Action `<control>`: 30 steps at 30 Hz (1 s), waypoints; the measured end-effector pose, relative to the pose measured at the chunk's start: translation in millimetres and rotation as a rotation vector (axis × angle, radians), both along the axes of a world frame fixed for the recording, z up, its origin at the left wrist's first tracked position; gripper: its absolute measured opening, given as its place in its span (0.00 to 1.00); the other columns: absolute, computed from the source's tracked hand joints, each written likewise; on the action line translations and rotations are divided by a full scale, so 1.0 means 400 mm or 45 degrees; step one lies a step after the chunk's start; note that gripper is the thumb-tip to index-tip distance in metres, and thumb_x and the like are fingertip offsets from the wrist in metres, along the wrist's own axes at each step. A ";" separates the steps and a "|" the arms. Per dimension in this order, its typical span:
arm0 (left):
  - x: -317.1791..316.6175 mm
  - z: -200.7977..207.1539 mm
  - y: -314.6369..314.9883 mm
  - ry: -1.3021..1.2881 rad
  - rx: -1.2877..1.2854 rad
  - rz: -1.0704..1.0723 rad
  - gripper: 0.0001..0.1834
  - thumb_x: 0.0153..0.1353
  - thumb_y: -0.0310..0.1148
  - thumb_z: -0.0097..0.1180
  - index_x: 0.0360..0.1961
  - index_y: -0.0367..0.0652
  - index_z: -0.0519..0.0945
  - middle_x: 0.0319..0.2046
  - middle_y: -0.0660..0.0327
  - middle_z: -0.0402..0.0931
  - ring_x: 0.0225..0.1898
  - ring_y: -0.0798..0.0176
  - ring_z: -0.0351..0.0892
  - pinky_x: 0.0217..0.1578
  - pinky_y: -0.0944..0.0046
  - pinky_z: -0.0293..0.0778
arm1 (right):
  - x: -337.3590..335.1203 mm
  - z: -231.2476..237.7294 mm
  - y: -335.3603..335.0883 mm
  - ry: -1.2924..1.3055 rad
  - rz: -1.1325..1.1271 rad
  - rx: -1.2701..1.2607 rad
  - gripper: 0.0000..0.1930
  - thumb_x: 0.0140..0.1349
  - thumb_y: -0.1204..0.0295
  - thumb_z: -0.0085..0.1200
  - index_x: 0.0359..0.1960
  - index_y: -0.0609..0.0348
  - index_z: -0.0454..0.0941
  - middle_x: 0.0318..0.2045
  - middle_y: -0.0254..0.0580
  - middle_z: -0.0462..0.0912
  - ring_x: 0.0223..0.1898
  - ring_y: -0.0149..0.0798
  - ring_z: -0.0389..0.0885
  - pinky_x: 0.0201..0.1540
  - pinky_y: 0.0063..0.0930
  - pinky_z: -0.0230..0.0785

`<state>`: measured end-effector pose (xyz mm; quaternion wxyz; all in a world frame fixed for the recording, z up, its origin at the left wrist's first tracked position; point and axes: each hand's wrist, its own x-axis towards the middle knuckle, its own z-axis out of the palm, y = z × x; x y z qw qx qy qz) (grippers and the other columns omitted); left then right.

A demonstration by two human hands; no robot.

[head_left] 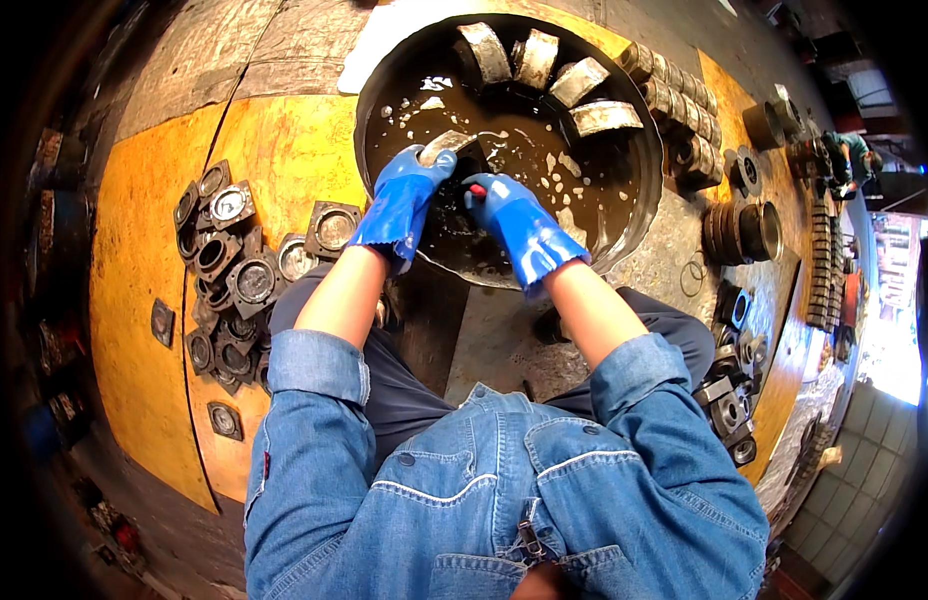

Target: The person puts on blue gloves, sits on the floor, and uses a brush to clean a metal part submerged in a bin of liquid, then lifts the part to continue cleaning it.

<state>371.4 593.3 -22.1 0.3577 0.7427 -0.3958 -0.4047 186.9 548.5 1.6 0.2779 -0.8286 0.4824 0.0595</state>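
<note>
L hand (409,185), in a blue rubber glove, has fingers closed on a curved metal part (447,147), held over the near-L side of a big round tub (648,190) of murky brown liquid (529,140). R hand (509,215), same type glove, is just beside it, over the liquid too; fingers curled around a small red-ended item (477,190), rest of it hidden, so can't tell what kind. 4 more curved pcs (537,60) sit along the tub's far/R inner edge, partly out of the liquid. On the floor L of the tub, a heap of dark square-flanged pcs (255,281) w/ round openings lies on yellow boards (134,300). R of the tub: rows of ring-like metal pcs (674,95), plus a ribbed cylinder (739,233) on its side. Co-worker (852,160) far R, details too small.
</note>
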 end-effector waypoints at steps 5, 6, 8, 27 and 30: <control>0.004 -0.052 -0.001 -0.080 0.022 0.060 0.36 0.65 0.54 0.67 0.60 0.30 0.82 0.50 0.45 0.87 0.52 0.49 0.87 0.55 0.55 0.77 | -0.019 0.004 -0.049 -0.226 -0.319 0.651 0.15 0.66 0.64 0.60 0.49 0.58 0.87 0.37 0.39 0.89 0.37 0.34 0.84 0.44 0.32 0.76; -0.006 -0.042 -0.004 -0.074 -0.017 0.071 0.36 0.65 0.54 0.67 0.60 0.31 0.82 0.50 0.45 0.87 0.53 0.49 0.87 0.55 0.55 0.77 | -0.048 -0.022 -0.049 -0.515 -0.436 0.818 0.14 0.67 0.65 0.61 0.48 0.60 0.87 0.37 0.38 0.90 0.37 0.35 0.85 0.44 0.32 0.77; -0.014 -0.033 0.008 -0.072 -0.085 0.113 0.35 0.65 0.54 0.67 0.59 0.32 0.83 0.50 0.45 0.87 0.53 0.49 0.87 0.56 0.54 0.77 | -0.083 -0.022 -0.031 -0.962 -0.610 1.114 0.13 0.68 0.66 0.63 0.47 0.61 0.88 0.37 0.38 0.90 0.37 0.35 0.86 0.44 0.31 0.79; -0.015 0.019 -0.008 -0.131 0.200 -0.010 0.43 0.61 0.59 0.67 0.68 0.40 0.77 0.63 0.44 0.80 0.66 0.43 0.79 0.67 0.53 0.72 | 0.041 0.054 0.001 0.372 0.198 -0.178 0.12 0.69 0.68 0.55 0.52 0.50 0.82 0.48 0.51 0.88 0.50 0.55 0.88 0.50 0.50 0.80; 0.006 -0.018 -0.008 -0.104 0.174 -0.012 0.44 0.60 0.60 0.67 0.70 0.41 0.76 0.64 0.44 0.79 0.67 0.43 0.78 0.67 0.53 0.72 | 0.025 0.065 0.002 0.297 0.291 -0.319 0.16 0.69 0.66 0.55 0.57 0.44 0.83 0.49 0.44 0.89 0.50 0.54 0.88 0.50 0.48 0.80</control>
